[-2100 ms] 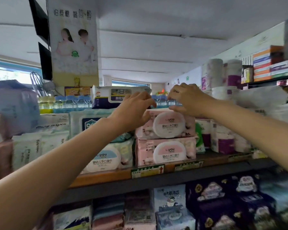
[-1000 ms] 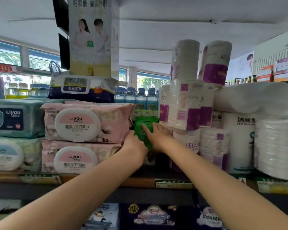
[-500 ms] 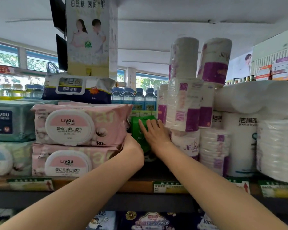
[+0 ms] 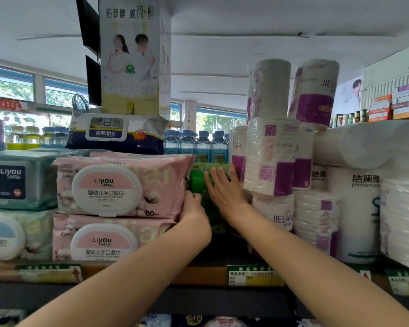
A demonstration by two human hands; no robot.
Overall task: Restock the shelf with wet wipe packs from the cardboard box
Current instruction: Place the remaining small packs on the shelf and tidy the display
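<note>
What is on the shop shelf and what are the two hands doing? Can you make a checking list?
Surface: brown wooden shelf with price labels on its edge.
Job's things: two stacked pink wet wipe packs; green wet wipe pack wedged beside them.
Clutter: purple-and-white paper rolls; blue-capped water bottles.
Hands: left hand at the green pack's lower edge, fingers curled; right hand flat against it.
Cables: nothing seen.
Surroundings: windows, white ceiling.
</note>
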